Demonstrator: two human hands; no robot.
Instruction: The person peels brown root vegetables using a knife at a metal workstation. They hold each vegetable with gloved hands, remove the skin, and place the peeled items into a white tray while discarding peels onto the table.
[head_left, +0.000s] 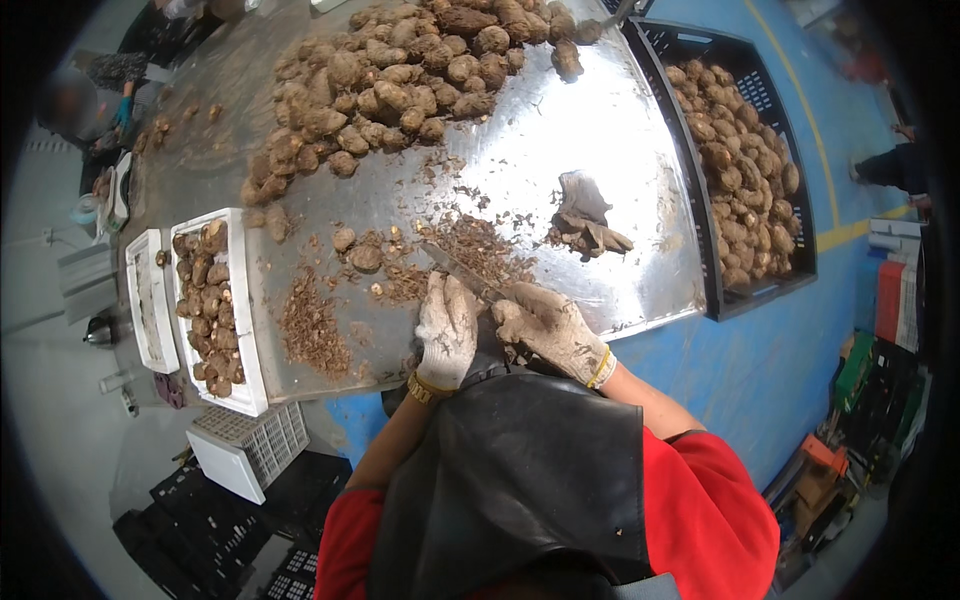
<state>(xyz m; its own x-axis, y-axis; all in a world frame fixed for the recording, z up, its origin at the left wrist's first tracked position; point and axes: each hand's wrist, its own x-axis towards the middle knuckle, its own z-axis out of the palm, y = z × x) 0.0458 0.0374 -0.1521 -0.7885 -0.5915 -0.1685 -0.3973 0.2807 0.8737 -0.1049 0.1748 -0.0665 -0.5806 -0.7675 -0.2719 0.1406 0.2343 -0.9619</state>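
A knife (461, 271) is in my gloved right hand (551, 326), its blade slanting up and left over the table edge. My left hand (448, 326), in a soiled white knit glove, is just left of the blade with its fingers close together. Whether it grips anything is hidden by the glove. Beyond the hands lies a heap of brown peelings (480, 244). Two loose taro corms, a larger one (365, 257) and a smaller one (343, 239), rest left of the peelings. Another patch of peelings (311, 330) is spread farther left.
A big pile of taro corms (390, 82) covers the far metal table (510, 161). Dirty gloves (583, 214) lie at right. A black crate (806, 247) holds more corms; a white foam tray (251, 367) holds others beside a second white tray (142, 300). A person (97, 112) is at far left.
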